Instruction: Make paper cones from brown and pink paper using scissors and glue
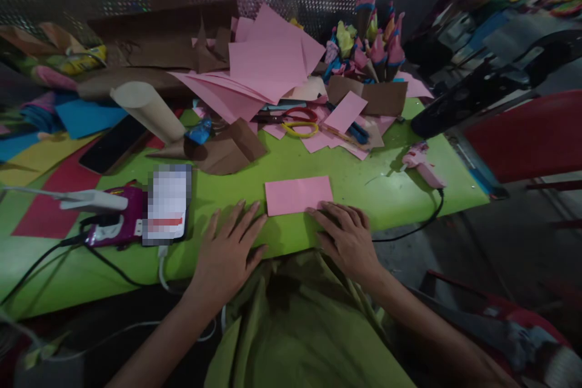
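A small pink paper rectangle [297, 195] lies flat on the green table [227, 185], with a faint crease across it. My left hand [231, 248] rests on the table just left of the paper, fingers spread and nothing in it. On the other side, my right hand [346, 233] lies with its fingers stretched out, its fingertips touching the paper's lower right corner. Left of my left hand sits a phone [168, 203] with a lit, blurred screen and a white cable plugged in.
Behind lie pink sheets [273, 60], brown paper [227, 148] and yellow-handled scissors [300, 128]. A pink glue gun [422, 167] with its cord lies at the right. At the left are a purple power strip [118, 218], a dark phone [113, 145] and a cream roll [148, 110].
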